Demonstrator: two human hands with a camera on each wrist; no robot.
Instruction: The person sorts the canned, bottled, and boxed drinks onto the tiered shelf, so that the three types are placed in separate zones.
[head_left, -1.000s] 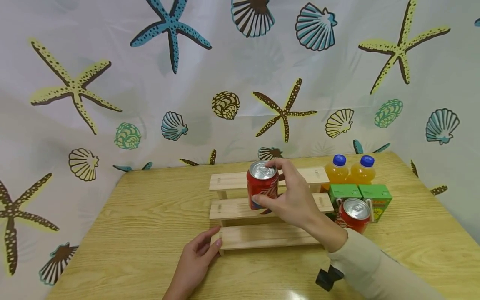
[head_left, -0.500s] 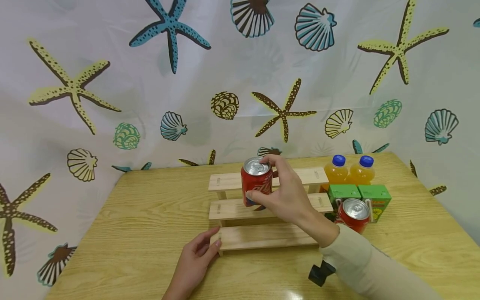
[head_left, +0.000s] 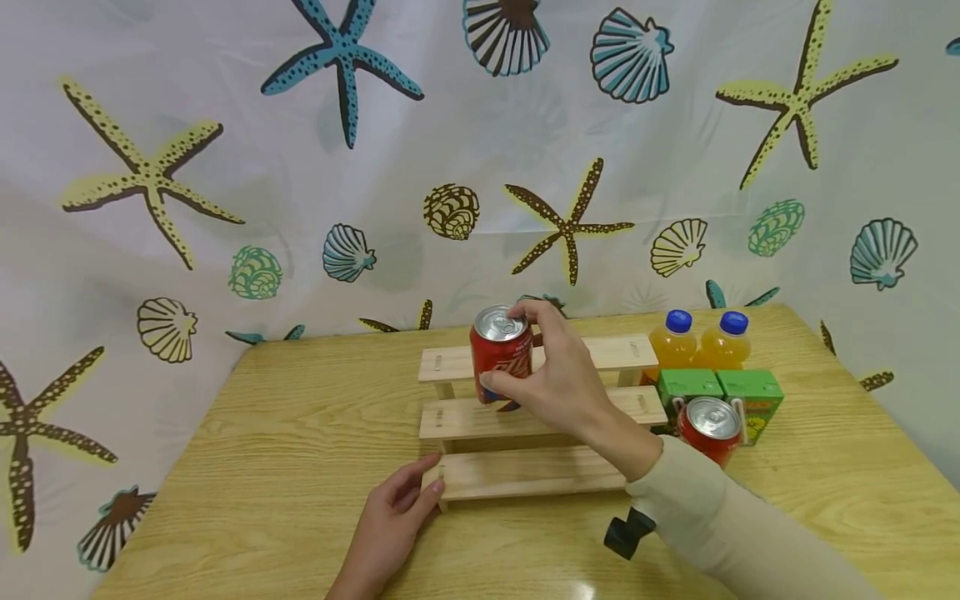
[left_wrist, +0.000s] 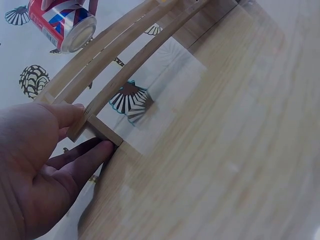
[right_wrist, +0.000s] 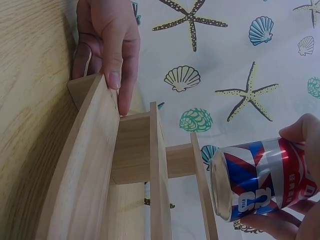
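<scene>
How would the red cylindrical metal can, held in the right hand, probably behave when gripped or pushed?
The red cylindrical metal can would probably feel stiff: its wall shows no visible dent beside the fingers. Its smooth, shiny surface may be slippery. If laid sideways, its round body would likely roll.

A pale starfish-and-shell-patterned sheet [head_left: 480, 150] backs the wood-grain tabletop [head_left: 300, 433].
</scene>
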